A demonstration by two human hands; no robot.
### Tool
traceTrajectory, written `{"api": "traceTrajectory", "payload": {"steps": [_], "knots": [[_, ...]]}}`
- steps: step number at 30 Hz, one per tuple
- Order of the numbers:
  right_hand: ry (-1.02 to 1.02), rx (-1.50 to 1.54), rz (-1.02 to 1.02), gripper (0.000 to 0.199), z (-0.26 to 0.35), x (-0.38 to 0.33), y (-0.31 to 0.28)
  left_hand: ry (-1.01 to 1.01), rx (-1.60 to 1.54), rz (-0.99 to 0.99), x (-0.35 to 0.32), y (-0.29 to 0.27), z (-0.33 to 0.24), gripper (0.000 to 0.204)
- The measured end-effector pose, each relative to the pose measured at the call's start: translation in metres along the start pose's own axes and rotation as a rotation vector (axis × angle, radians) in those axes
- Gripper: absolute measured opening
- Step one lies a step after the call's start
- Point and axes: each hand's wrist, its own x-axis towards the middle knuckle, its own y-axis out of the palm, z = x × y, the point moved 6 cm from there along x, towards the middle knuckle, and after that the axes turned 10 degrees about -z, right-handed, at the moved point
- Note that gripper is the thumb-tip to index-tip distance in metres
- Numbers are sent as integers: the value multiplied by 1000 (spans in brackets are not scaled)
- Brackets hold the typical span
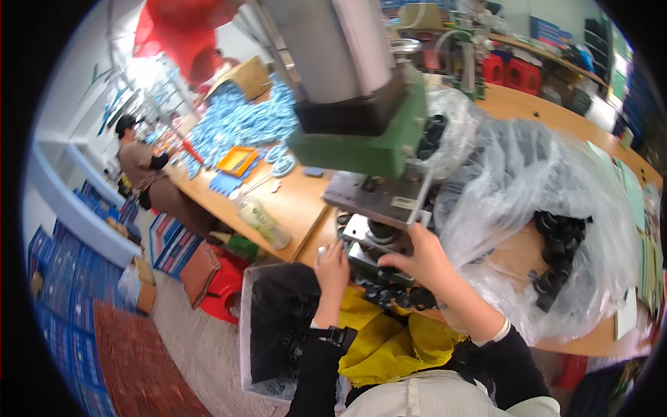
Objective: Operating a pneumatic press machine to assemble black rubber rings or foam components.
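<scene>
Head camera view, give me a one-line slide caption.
Left hand and right hand at a green press, beside a clear plastic bag of black parts.

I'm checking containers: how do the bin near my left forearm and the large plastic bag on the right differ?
The bin has pale, straight walls; the large plastic bag is clear, limp and crumpled. The bin stands beside the table; the bag lies mostly on it. Both hold dark contents.

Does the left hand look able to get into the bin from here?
Probably yes: the bin is open-topped, below and left of the left hand in this view, with nothing visible blocking the way.
</scene>
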Motion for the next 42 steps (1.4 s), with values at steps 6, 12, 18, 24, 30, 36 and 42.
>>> {"api": "traceTrajectory", "payload": {"steps": [6, 12, 18, 24, 30, 36, 42], "knots": [[33, -517, -315, 95, -59, -57, -169, 82, -28, -147, -21, -25, 10, 28], [166, -1402, -689, 122, -116, -59, -348, 308, -91, -280, -52, -88, -102, 42], [-15, -1447, -861, 106, -94, -116, -365, -340, 24, -694, 16, -95, 42, 76], [-13, -1542, -994, 104, -101, -164, -383, -527, -189, -329, 76, -59, 167, 88], [29, -1475, -859, 122, -139, -128, -440, -689, -230, 33, 133, 75, 194, 87], [528, -1496, -422, 132, -168, -24, -447, -34, -88, -517, 54, 7, 90, 38], [629, -866, -530, 47, -214, 35, -476, 677, -607, 310, -64, -62, -211, 38]]}}
